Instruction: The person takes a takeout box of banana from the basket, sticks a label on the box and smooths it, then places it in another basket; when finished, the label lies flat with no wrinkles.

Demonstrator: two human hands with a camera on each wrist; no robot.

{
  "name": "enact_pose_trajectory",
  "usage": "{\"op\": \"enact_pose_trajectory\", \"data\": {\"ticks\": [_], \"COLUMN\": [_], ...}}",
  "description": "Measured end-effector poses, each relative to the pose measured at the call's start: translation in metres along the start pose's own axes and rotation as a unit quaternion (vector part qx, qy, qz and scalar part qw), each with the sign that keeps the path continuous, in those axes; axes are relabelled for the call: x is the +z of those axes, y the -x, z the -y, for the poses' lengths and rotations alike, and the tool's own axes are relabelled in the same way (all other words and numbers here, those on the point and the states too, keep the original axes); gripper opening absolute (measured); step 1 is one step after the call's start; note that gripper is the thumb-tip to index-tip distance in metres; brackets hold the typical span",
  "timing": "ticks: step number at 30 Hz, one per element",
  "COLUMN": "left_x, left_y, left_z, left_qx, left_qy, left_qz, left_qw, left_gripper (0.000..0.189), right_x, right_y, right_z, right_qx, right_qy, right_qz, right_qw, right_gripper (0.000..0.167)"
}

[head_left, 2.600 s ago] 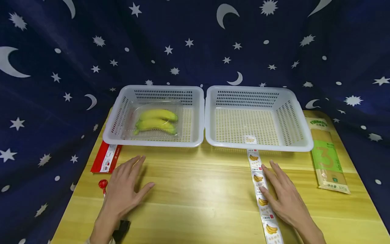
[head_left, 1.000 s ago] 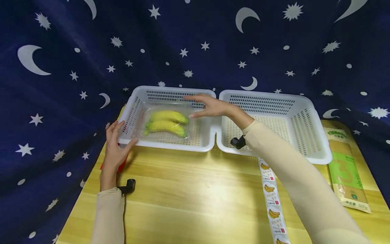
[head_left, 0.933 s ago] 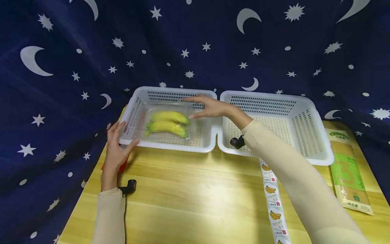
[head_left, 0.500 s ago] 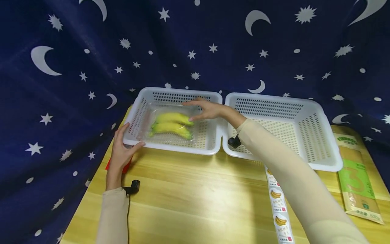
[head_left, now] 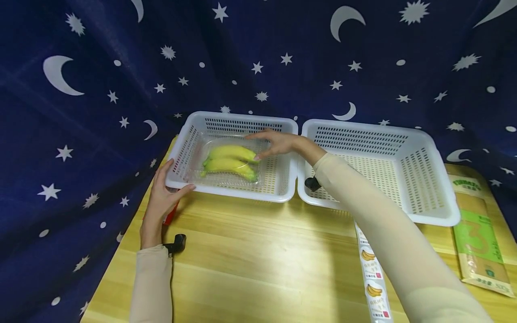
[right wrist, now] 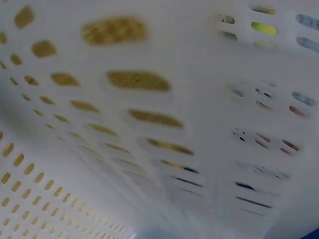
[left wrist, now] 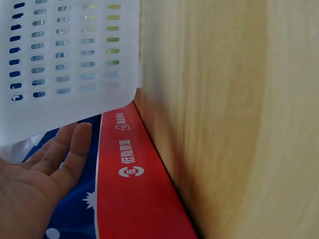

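Bananas (head_left: 228,165) lie in a clear plastic clamshell box (head_left: 194,169) inside the left white basket (head_left: 242,196). My right hand (head_left: 278,142) reaches over that box's right end. Its thumb tip overlaps the lid near the banana ends, and the fingers spread toward the far edge. At the basket's front-left corner is my left hand (head_left: 159,197): the thumb lies along the front rim and the fingers are at the outer left side. In the left wrist view the left hand's fingers (left wrist: 75,154) extend loosely beside the basket wall. The right wrist view shows basket walls, with the right hand hidden.
A second white basket (head_left: 375,211) stands to the right. A strip of banana stickers (head_left: 373,287) runs along the table toward me, partly under my right sleeve. At far right lies a green and tan noodle packet (head_left: 480,242). A red packet (left wrist: 134,184) lies near my left hand.
Both hands have left the tabletop: the left moved up to the basket corner, and the right crossed from the sticker strip to the clamshell box. Lately the right thumb has come closer over the lid.
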State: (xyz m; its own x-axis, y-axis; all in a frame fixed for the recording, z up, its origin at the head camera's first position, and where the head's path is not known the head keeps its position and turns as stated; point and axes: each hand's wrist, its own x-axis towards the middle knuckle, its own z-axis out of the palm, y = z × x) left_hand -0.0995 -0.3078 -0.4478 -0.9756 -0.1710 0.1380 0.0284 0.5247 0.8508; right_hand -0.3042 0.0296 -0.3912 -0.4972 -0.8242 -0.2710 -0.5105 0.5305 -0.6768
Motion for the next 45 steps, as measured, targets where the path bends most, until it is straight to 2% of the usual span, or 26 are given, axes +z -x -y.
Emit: {"op": "enact_pose_trajectory", "data": {"ticks": [7,13,25,35,37,40,43,45], "left_x": [-0.001,-0.002,-0.005,-0.006,-0.007,-0.007,-0.007,-0.006], "left_y": [0.0,0.002,0.001,0.002,0.002,0.002,0.002,0.001], "left_z": [-0.004,-0.009,-0.012,-0.016,-0.015,-0.015,-0.015,-0.015], "left_qx": [-0.025,-0.051,-0.07,-0.083,-0.085,-0.084,-0.083,-0.083], "left_qy": [0.009,0.017,-0.001,-0.02,-0.026,-0.032,-0.036,-0.036], "left_qz": [0.016,0.035,0.052,0.063,0.064,0.064,0.064,0.064], "left_qw": [0.9995,0.9979,0.9962,0.9943,0.994,0.9939,0.9938,0.9939], "left_gripper": [0.1,0.101,0.101,0.101,0.101,0.101,0.1,0.1], "right_x": [0.0,0.002,0.002,0.0,0.0,0.0,0.001,0.001], "right_y": [-0.002,-0.003,-0.003,-0.003,-0.003,-0.002,-0.002,-0.002], "right_z": [-0.001,-0.003,-0.002,-0.001,-0.001,-0.002,-0.003,-0.004], "right_qx": [-0.009,-0.007,0.002,0.001,-0.004,-0.009,-0.022,-0.033], "right_qy": [-0.026,-0.025,-0.044,-0.022,-0.045,-0.119,-0.221,-0.262], "right_qz": [0.002,-0.001,0.004,-0.012,-0.021,-0.027,-0.027,-0.029], "right_qw": [0.9996,0.9997,0.999,0.9997,0.9988,0.9925,0.9747,0.964], "right_gripper": [0.081,0.08,0.081,0.078,0.074,0.066,0.06,0.059]}}
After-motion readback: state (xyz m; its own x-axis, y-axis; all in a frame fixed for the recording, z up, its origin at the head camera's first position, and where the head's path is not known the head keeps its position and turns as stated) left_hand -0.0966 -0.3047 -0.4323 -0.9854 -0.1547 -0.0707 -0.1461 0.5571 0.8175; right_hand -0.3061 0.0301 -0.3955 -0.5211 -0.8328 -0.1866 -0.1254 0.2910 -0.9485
